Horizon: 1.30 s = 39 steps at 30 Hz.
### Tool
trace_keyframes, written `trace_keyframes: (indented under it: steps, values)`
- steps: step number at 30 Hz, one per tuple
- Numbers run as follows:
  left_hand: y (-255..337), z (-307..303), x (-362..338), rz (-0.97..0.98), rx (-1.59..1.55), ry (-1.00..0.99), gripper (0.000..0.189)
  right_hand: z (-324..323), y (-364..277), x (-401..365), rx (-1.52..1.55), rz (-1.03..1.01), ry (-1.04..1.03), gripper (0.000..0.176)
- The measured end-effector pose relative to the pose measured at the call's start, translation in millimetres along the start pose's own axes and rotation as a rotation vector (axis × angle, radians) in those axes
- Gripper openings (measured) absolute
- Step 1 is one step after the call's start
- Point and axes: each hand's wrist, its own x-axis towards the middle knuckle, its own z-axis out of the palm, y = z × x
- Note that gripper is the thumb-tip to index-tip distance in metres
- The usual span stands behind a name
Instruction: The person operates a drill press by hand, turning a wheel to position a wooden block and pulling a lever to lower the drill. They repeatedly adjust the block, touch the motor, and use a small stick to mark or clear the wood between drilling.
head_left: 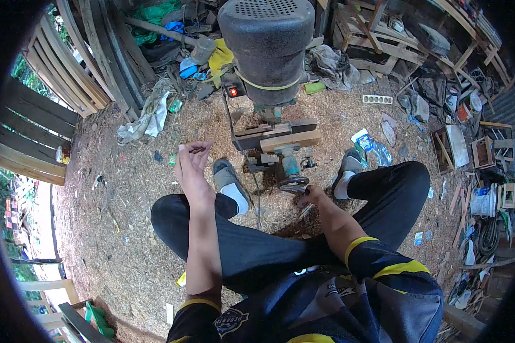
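Note:
My left hand (193, 174) is raised above my left knee, its fingers loosely bent and apart, with nothing seen in them. On the right, my right hand (311, 195) is closed at the rim of a dark handwheel (293, 184); its fingertips are partly hidden. The wheel sits at the near end of a green vise (290, 164). Beyond it, a light wooden block (292, 140) lies across the machine's bed, beside a darker board (303, 124). Over the wood stands a machine with a large black motor housing (266, 51) that hides its upper parts.
A switch box (233, 91) glows red left of the motor. A dark cable (230, 117) runs down beside the machine. My feet in sandals flank it on a chip-covered floor (120, 200). A power strip (377, 99) and plastic bottle (381, 153) lie right; scrap wood lines the walls.

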Motion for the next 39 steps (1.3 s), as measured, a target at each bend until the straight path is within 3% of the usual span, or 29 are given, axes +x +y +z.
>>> trace_keyframes:
  steps: [3, 6, 9, 11, 13, 15, 18, 20, 23, 25, 29, 30, 33, 36, 39]
  values:
    - [-0.3, -0.6, 0.2, -0.006, 0.024, -0.012, 0.044, -0.8, -12.6, -3.6, -0.049, 0.117, -0.049, 0.043]
    - [1.1, 3.9, -1.0, -0.009, 0.023, -0.005, 0.044, 9.3, -18.9, -4.5, -0.077, 0.208, 0.019, 0.049]
    - [-1.5, 4.9, 1.1, -0.006, 0.024, 0.006, 0.044, -0.2, -16.1, -1.6, -0.012, 0.144, -0.132, 0.058]
    - [-4.0, 5.6, 2.3, -0.01, 0.03, 0.009, 0.044, -16.6, -24.1, -0.9, -0.405, -0.116, -0.365, 0.058]
    - [-4.9, 7.3, 2.8, -0.017, 0.038, 0.01, 0.042, -12.0, -19.5, 4.5, -0.427, -0.119, -0.358, 0.057]
    - [-7.9, 7.1, 3.7, -0.013, 0.057, 0.003, 0.042, 0.2, -16.4, -4.4, -0.073, 0.131, -0.116, 0.053]
    - [-11.2, 6.8, 7.6, -0.026, 0.087, 0.003, 0.041, -3.5, -16.1, -0.4, -0.197, 0.052, -0.202, 0.05]
    - [-14.7, 6.7, 9.2, -0.03, 0.1, 0.008, 0.041, 4.4, -9.7, 11.6, -0.519, -0.164, -0.317, 0.049]
    - [-20.2, 8.4, 11.7, -0.008, 0.151, -0.017, 0.039, 36.8, 22.3, 36.2, -0.077, 0.002, -0.198, 0.084]
    - [-20.5, 14.6, 10.2, -0.026, 0.224, 0.006, 0.037, 32.1, 7.4, 19.1, -0.184, 0.035, -0.046, 0.047]
    - [-18.4, 23.1, 1.9, 0.082, 0.395, -0.068, 0.031, 28.4, 12.6, 27.4, -0.074, 0.083, -0.165, 0.065]
    - [-19.3, 23.4, 0.2, 0.162, 0.476, -0.091, 0.028, 73.8, 43.3, 63.4, -0.85, -0.319, -0.203, 0.075]
    - [-15.7, 27.8, -9.6, 0.313, 0.591, -0.194, 0.015, -21.8, -8.7, -12.1, -0.019, 0.147, -0.172, 0.086]
    - [-3.6, 45.9, -21.7, 0.438, 0.649, -0.407, 0.013, -124.1, -24.0, -56.0, 0.057, 0.061, -0.546, 0.059]
    - [0.3, 57.2, -30.2, 0.488, 0.759, -0.639, 0.018, -116.7, 62.3, 39.0, 0.442, 0.448, -0.918, 0.037]
